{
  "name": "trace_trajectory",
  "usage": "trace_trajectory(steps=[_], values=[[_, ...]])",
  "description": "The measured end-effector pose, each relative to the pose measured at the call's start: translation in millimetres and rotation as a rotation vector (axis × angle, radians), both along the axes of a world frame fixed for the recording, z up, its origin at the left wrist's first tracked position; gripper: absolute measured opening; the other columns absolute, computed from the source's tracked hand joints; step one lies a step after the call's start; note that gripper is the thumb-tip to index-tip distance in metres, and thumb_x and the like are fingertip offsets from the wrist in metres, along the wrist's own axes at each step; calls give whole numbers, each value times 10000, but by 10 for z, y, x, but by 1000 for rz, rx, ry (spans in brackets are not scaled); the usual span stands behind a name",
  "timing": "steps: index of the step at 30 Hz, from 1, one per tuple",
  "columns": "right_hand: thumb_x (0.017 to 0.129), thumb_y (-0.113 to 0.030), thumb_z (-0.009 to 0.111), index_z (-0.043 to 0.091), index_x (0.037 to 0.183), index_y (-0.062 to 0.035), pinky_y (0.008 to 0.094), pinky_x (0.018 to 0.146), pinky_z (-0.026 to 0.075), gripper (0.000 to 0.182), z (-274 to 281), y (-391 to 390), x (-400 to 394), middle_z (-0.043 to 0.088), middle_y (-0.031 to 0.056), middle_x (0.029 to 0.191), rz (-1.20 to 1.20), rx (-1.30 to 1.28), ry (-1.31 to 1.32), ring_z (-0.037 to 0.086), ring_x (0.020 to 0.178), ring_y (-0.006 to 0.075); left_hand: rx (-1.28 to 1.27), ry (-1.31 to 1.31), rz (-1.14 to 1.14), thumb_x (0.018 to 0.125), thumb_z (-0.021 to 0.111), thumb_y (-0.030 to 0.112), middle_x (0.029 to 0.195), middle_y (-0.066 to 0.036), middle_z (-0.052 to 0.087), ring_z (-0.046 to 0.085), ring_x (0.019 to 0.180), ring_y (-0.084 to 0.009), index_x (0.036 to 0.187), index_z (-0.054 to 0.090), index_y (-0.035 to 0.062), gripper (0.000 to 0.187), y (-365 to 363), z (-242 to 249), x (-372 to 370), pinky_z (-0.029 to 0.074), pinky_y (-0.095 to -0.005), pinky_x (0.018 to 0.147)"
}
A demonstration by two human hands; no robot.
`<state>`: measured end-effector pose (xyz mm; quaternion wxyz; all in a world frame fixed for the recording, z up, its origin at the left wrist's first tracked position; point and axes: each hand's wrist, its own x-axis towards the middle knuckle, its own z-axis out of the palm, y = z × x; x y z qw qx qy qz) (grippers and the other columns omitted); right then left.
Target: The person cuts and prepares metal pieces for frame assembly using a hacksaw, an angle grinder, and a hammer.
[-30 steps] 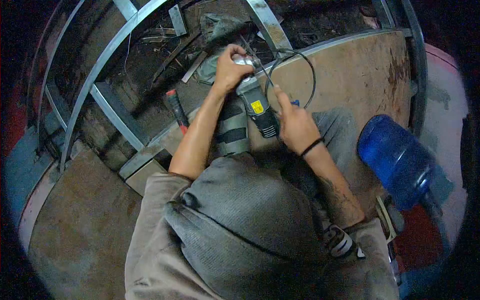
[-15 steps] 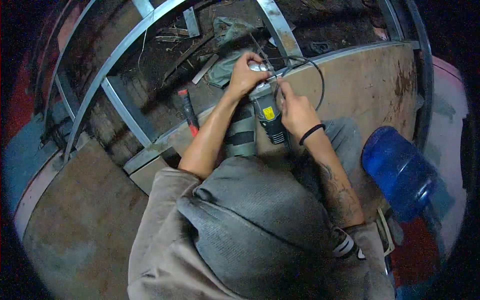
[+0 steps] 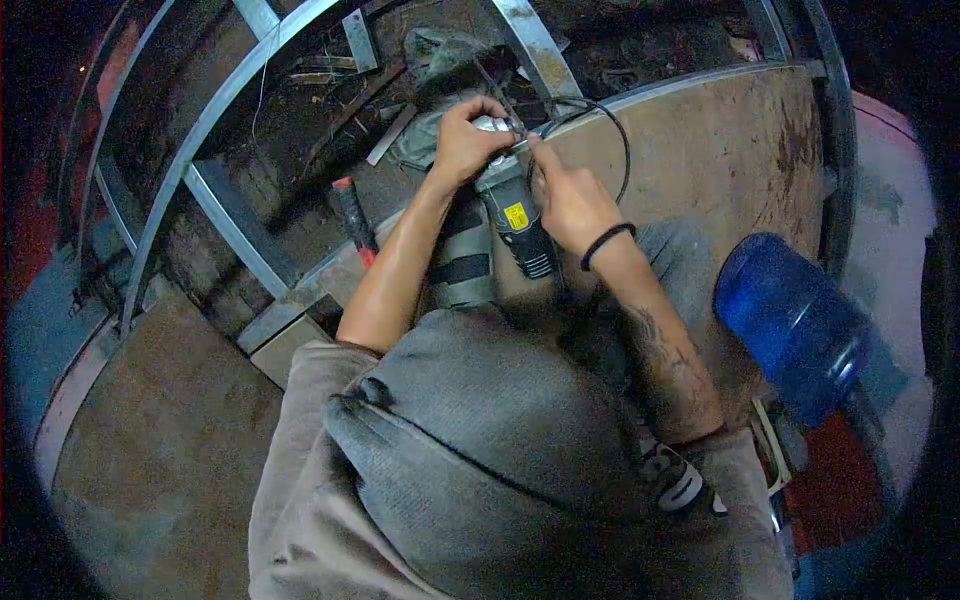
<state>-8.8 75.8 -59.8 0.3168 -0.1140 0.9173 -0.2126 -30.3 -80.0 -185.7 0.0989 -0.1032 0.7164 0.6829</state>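
— What are the hands busy with over there?

— A person's left hand grips the silver metal head of an angle grinder, fingers curled over it, thumb at the near side. The right hand, a black band at its wrist, is closed around a slim metal rod, its index finger stretched toward the grinder's head.

— Can you make out what sort of rod?

— Not from where I stand; the right hand covers its near end. The bare length slants up and away, past the grinder's head.

— And the grinder itself?

— It sits in front of the person, between the forearms, head at the far end, a yellow label showing on its black body. Beyond the right hand, a dark cable loops over a wooden panel.

— Around them?

— A red-and-black handle shows left of the left forearm. Farther off, a crumpled grey-green cloth lies beyond the panel, amid the bars of a curved metal frame. At right, near the person's grey-clad knee, is a large blue water jug; at far left, a brown board.
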Motion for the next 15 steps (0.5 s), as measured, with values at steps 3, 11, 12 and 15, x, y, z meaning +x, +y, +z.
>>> trace_trajectory(steps=[3, 11, 12, 15], values=[[758, -17, 491, 314, 1323, -119, 514, 625, 440, 601, 259, 146, 234, 576, 267, 719, 18, 28, -17, 571, 698, 433, 10, -14, 0, 562, 724, 41, 736, -13, 593, 531, 655, -86, 775, 593, 33, 251, -12, 50, 12, 442, -232, 606], [767, -26, 482, 330, 1309, -100, 519, 660, 441, 568, -70, -38, -16, 569, 293, 758, 10, 19, 51, 560, 726, 452, -40, -18, 12, 566, 735, 60, 722, -14, 599, 535, 652, -86, 767, 600, 40, 242, 22, 68, 9, 445, -239, 601], [768, -22, 474, 336, 1304, -99, 522, 654, 440, 559, -65, -40, -69, 567, 298, 761, 3, -33, 35, 554, 728, 462, 62, -95, 32, 562, 735, 64, 715, -13, 597, 541, 661, -92, 759, 606, 42, 237, 1, 68, 11, 447, -244, 610], [774, -27, 472, 335, 1308, -105, 520, 646, 443, 557, 116, 31, 148, 572, 290, 771, -41, 7, -15, 556, 718, 458, -47, -61, -3, 555, 736, 78, 707, -12, 597, 537, 654, -90, 762, 612, 41, 243, 22, 41, 23, 442, -240, 608]])
